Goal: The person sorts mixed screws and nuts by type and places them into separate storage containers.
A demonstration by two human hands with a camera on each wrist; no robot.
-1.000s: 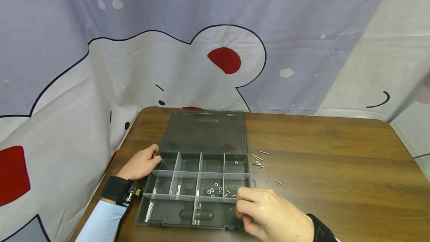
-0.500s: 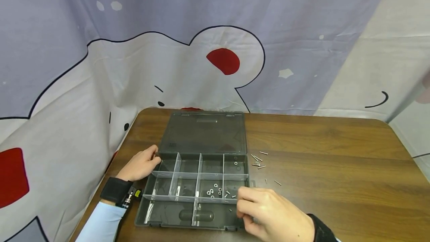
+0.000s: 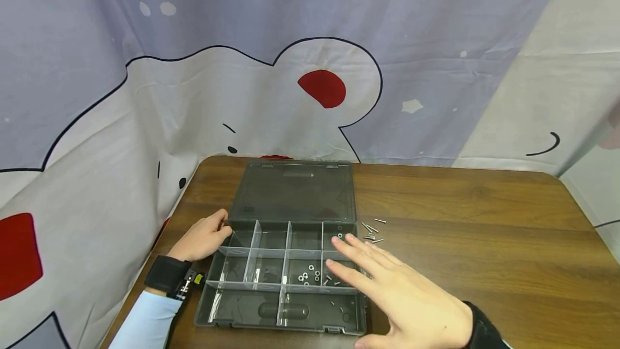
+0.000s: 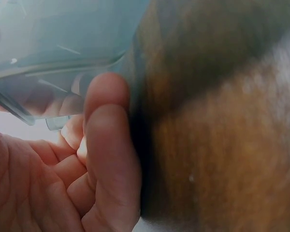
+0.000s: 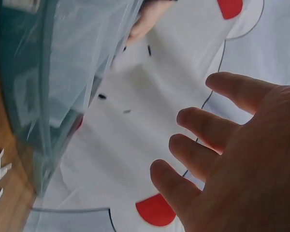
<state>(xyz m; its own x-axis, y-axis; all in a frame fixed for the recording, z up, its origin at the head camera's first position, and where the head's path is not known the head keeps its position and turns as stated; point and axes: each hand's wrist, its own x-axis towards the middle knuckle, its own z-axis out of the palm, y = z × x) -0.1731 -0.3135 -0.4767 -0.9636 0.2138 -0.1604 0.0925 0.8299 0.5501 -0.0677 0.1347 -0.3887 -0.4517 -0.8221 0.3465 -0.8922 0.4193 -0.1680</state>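
The brown table (image 3: 484,225) is under the open gray box (image 3: 271,253). The right hand (image 3: 404,292), fingers spread wide, is over the box's right side. The left hand (image 3: 203,237) grips the box's left side. Screws (image 3: 372,228) lie right of the box; tiny nuts (image 3: 305,275) sit inside it.

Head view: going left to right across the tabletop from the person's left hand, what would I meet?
Left hand → nuts in the box → small screws one compartment over → loose screws on the table. Right hand omitted, since it overlaps the last two.
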